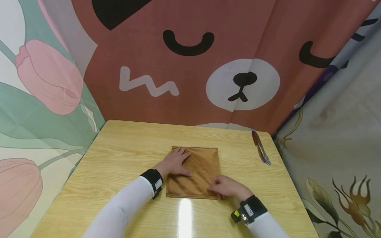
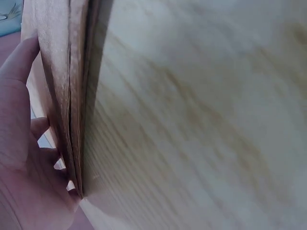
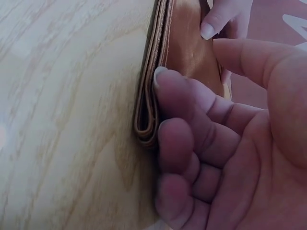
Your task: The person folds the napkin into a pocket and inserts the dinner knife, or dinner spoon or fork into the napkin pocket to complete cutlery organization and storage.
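A brown, slightly shiny cloth (image 1: 205, 162), folded into a near-square of several layers, lies flat on the wooden table. My left hand (image 1: 175, 162) rests on its left part, fingers spread and thumb pointing right. Stacked cloth edges (image 2: 57, 52) show beside that hand in the left wrist view. At the lower right corner, my right hand (image 1: 227, 186) touches the cloth's side. In the right wrist view its loosely bent fingers (image 3: 175, 143) lie against the rounded fold, the thumb held apart from them. No cloth is seen pinched between thumb and fingers.
A long, thin brown object with a clear, shiny end (image 1: 260, 148) lies near the table's far right corner. Behind the wooden table (image 1: 125, 145) hangs a brown bear-print curtain (image 1: 184, 69). Flower-print fabric (image 1: 44, 132) borders the left side, and more printed fabric (image 1: 336, 142) the right.
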`<state>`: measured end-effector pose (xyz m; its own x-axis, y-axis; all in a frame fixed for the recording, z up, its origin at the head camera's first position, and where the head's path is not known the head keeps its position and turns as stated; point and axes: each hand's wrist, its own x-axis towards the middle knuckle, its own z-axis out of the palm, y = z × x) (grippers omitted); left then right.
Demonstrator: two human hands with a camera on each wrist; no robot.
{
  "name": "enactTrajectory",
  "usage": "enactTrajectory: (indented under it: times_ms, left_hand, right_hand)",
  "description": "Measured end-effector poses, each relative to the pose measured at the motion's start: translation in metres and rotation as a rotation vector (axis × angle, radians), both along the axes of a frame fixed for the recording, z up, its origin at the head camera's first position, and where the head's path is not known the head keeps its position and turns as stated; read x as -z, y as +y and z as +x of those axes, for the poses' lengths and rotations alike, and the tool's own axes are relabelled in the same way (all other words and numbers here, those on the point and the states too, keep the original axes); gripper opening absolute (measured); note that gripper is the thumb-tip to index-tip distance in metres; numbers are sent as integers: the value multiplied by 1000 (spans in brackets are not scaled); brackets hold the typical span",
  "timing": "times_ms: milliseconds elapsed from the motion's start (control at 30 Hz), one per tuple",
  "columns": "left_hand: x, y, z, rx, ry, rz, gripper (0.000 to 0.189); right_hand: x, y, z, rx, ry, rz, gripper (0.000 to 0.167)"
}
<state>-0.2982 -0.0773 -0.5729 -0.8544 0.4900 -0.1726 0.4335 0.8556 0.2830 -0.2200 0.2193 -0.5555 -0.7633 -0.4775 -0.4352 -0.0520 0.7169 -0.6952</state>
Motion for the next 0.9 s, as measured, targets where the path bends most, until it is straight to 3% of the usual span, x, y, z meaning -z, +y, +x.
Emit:
enactTrajectory:
  times_ms: [167,300,400,533,633,733,900]
  left_hand:
    - [1,0,1,-8,-25,-2,118]
    - [2,0,0,-19,-23,-1,119]
    - [2,0,-2,-13,-13,-8,119]
    - [1,0,-1,0,-8,-15,117]
    - [1,1,0,9,-13,-33,117]
    - [2,2,1,5,-19,-52,117]
    - [2,0,-1,-3,-2,-61,118]
  right_hand:
    - [-14,-9,-5,-66,-9,0,29]
    - [-21,-32,-22,-118,170,-24,29]
    - [-14,-52,-37,-149,332,-16,44]
    - [-1,-71,-60,-205,464,76,72]
    - [6,-77,-73,-212,465,169,95]
    - [9,-77,-82,-198,389,234,115]
    - [8,-72,-93,-182,331,273,130]
